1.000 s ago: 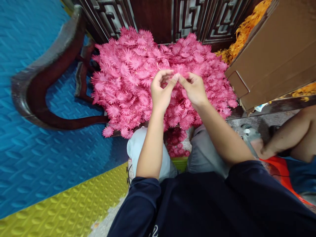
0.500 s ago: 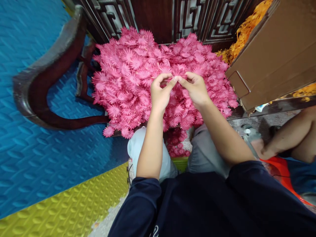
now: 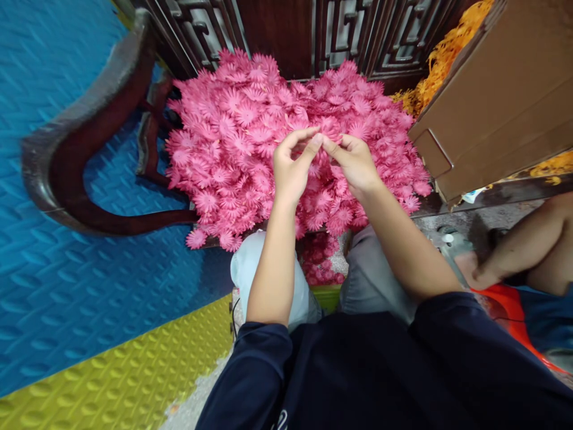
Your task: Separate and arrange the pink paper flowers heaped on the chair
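Observation:
A big heap of pink artificial flowers (image 3: 237,146) lies in front of me. Over its middle, my left hand (image 3: 290,164) and my right hand (image 3: 357,162) meet with thumb tips close together. Both are closed in a pinch on a pink artificial flower (image 3: 330,126), whose petals show just beyond the fingertips. Against the like-coloured heap its outline is hard to make out, and the exact grip point is hidden by the fingers.
A curved dark wooden armrest (image 3: 58,155) stands at left over blue matting (image 3: 40,286). Behind the heap is a carved wooden panel (image 3: 277,36). A cardboard box (image 3: 496,101) and orange flowers (image 3: 452,51) are at right, near another person's leg (image 3: 528,245).
My left fingers have stretched a little further over the flower, and my right fingers have curled slightly lower. The arms and the heap stay about the same.

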Available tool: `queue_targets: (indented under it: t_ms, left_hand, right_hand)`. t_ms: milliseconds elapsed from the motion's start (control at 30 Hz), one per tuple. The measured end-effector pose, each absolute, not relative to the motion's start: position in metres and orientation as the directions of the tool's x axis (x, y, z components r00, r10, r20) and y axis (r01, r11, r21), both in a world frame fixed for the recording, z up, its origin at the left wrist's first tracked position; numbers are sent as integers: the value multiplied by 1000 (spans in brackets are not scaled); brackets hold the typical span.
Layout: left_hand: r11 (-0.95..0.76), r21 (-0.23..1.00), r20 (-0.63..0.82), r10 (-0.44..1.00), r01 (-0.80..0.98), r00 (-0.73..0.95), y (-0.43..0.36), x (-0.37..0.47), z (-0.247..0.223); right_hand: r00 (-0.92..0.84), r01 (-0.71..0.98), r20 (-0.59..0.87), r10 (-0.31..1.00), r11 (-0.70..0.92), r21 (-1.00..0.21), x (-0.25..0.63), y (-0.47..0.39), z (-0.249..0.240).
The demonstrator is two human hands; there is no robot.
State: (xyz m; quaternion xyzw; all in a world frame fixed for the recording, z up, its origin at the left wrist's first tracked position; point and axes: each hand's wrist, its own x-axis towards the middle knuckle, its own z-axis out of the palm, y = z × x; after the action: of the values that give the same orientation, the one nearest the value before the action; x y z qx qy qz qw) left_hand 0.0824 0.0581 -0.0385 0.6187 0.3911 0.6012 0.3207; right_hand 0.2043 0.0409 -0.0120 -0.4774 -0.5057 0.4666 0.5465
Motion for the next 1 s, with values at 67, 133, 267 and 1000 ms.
queue_targets:
  t_ms: [67, 133, 267, 1000]
  left_hand:
    - [-483, 869, 488, 872, 105, -28, 60, 79, -39]
    - [-486, 866, 492, 870, 117, -33, 61, 77, -40]
    - [-487, 863, 498, 865, 131, -64, 62, 77, -43]
    - [-472, 864, 502, 839, 177, -212, 68, 71, -47]
  right_hand:
    - [44, -52, 66, 997, 68, -996, 203, 39, -11]
    - [48, -59, 31, 998, 33, -998, 202, 39, -11]
    - [59, -55, 14, 998, 17, -998, 202, 40, -15]
    - [-49, -109, -8, 999, -14, -994, 209, 44, -21]
